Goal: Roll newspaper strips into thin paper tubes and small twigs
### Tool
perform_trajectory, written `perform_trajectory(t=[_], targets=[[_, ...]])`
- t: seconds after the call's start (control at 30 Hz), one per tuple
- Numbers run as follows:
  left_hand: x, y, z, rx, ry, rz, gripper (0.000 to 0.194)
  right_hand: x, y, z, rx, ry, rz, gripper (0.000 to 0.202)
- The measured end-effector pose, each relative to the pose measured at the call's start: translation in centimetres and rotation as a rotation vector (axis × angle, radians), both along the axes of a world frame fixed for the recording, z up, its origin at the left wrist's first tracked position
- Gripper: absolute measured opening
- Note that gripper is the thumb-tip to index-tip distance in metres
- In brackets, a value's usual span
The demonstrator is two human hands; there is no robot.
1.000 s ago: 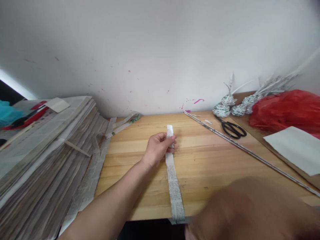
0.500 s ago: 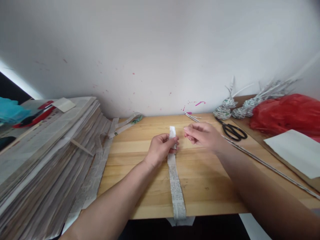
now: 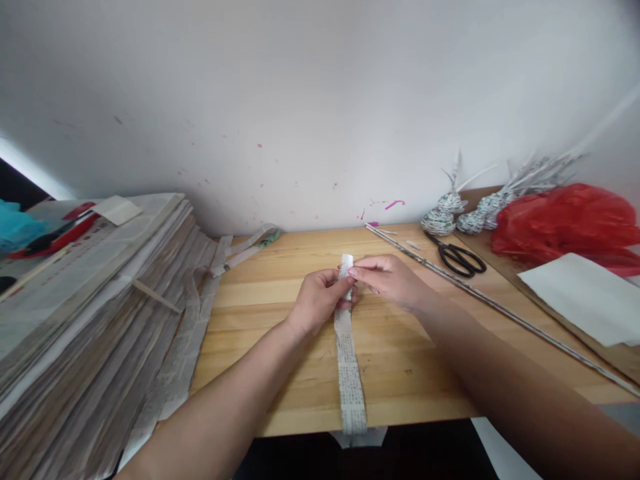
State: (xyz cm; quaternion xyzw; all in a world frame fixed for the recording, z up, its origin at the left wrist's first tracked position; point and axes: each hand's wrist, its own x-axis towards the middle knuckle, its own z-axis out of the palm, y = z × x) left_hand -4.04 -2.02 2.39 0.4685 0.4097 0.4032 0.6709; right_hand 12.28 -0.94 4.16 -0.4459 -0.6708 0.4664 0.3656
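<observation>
A long printed paper strip (image 3: 351, 380) runs from the middle of the wooden table down over its front edge. Near its upper end my left hand (image 3: 323, 297) pinches it between thumb and fingers. My right hand (image 3: 385, 279) has its fingers closed at the strip's right edge, touching it close to my left thumb. Whatever lies between the right fingertips is too small to make out.
A tall stack of newspapers (image 3: 135, 320) stands at the left, with loose strips beside it. Long thin paper rods (image 3: 500, 312) cross the right side near black scissors (image 3: 460, 260), woven paper pieces (image 3: 443, 213), a red plastic bag (image 3: 565, 223) and white paper (image 3: 580, 297).
My right hand has moved left and slightly down, from beside the strip to its edge. My left hand still holds the strip. The view has shifted slightly.
</observation>
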Motion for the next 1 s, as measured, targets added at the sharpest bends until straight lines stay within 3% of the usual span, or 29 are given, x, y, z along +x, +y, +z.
perform_trajectory(t=[0.4, 0.73, 1.0], targets=[[0.4, -0.1, -0.6, -0.037, -0.069, -0.024, 0.026, -0.2, 0.4, -1.3, -0.045, 0.059, -0.122, 0.026], [0.5, -0.2, -1.1, -0.026, -0.068, -0.007, 0.028, -0.8, 0.0, -1.3, -0.190, 0.206, -0.120, 0.027], [0.7, -0.5, -0.6, -0.029, -0.074, 0.018, 0.026, -1.1, -0.1, -1.3, -0.194, 0.254, -0.141, 0.031]])
